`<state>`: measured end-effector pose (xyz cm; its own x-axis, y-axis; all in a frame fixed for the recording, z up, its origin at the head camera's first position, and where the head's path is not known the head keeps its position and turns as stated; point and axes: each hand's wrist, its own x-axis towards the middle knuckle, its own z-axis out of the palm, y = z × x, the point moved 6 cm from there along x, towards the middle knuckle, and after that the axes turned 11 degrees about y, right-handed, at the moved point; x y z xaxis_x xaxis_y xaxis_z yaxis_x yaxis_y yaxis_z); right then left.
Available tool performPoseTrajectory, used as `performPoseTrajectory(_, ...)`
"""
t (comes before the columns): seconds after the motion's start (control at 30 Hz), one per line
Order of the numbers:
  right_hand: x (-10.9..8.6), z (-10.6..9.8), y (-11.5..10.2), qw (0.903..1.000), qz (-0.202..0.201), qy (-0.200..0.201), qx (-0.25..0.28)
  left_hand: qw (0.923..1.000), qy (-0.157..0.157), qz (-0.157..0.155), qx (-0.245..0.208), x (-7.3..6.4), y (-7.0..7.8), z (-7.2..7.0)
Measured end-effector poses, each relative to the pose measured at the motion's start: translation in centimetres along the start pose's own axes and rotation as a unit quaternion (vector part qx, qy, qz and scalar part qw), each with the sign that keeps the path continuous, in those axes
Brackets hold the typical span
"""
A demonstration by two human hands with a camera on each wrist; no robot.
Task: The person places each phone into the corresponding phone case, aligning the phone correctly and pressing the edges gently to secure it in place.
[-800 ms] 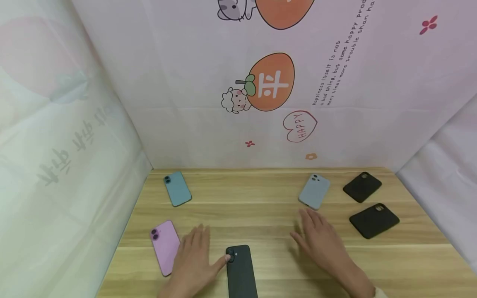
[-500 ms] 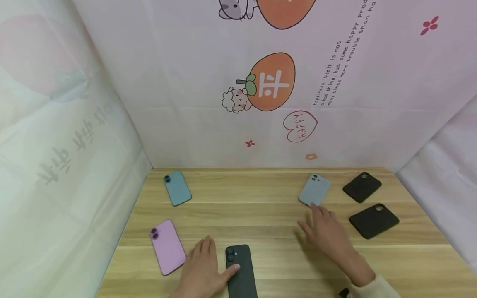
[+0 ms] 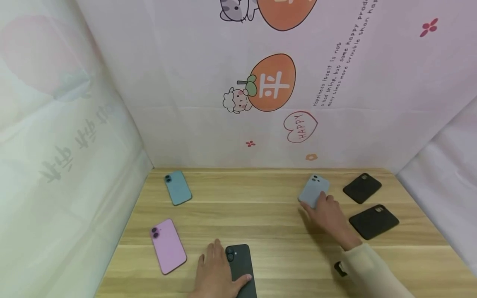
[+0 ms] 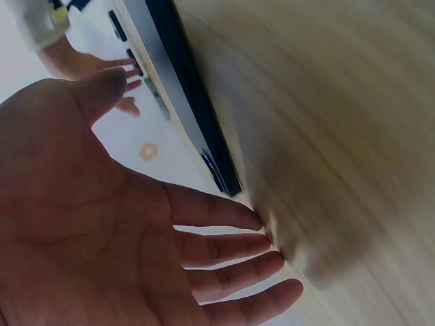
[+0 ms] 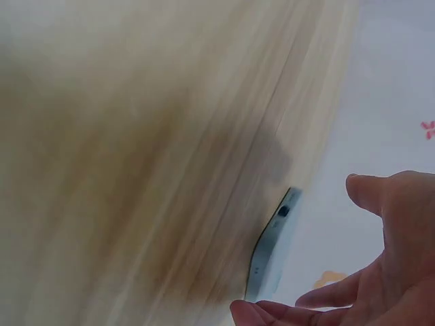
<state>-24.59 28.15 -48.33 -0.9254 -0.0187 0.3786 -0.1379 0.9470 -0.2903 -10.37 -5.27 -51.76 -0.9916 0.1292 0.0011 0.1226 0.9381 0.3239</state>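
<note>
My left hand (image 3: 216,269) lies at the near middle of the table, over the left edge of a black phone (image 3: 244,265). Its thumb reaches across the phone's back in the head view. Extended fingers and an open palm show beside the phone's edge (image 4: 190,102) in the left wrist view. Toward the back right, my right hand (image 3: 329,217) has its thumb and fingers around the near end of a light blue-grey phone case (image 3: 313,188). In the right wrist view the thumb stands apart from the case (image 5: 268,251); whether a phone is inside it I cannot tell.
A pink phone (image 3: 168,247) lies left of my left hand, with a blue phone (image 3: 178,188) farther back. Two black phone cases (image 3: 362,188) lie at the right. White printed cloth (image 3: 208,136) rises behind and beside the wooden table (image 3: 238,215).
My left hand has slid right and nearer, from beside the pink phone to the black phone. My right hand has reached forward and right to the light blue-grey case.
</note>
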Motion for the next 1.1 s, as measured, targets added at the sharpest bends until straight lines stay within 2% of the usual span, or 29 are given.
performPoseTrajectory(0.07, 0.6, 0.5, 0.6, 0.9998, 0.012, -0.014, -0.010, 0.9999, -0.001, 0.010, 0.005, 0.1, 0.4, 0.2)
performPoseTrajectory(0.13, 1.1, 1.1, 1.3, 0.9980, 0.041, -0.045, -0.014, 0.9998, 0.000, 0.021, 0.007, 0.2, 0.9, 0.4)
performPoseTrajectory(0.27, 1.9, 2.2, 2.7, 0.9861, 0.123, -0.112, -0.007, 0.9996, -0.002, 0.028, -0.001, 0.6, 1.6, 0.6)
performPoseTrajectory(0.4, 2.6, 2.9, 3.4, 0.9785, 0.162, -0.128, -0.001, 0.9995, -0.001, 0.030, 0.009, 0.8, 2.1, 0.8)
performPoseTrajectory(0.53, 3.6, 3.6, 3.9, 0.9769, 0.171, -0.128, -0.008, 0.9989, 0.000, 0.028, 0.037, 1.0, 2.3, 1.1)
performPoseTrajectory(0.73, 4.9, 4.5, 4.2, 0.9734, 0.172, -0.149, -0.025, 0.9945, 0.002, 0.047, 0.093, 1.1, 2.7, 0.9)
performPoseTrajectory(1.1, 5.2, 4.6, 4.7, 0.9642, 0.212, -0.159, -0.003, 0.9957, 0.001, 0.084, 0.039, 1.5, 2.9, 0.2)
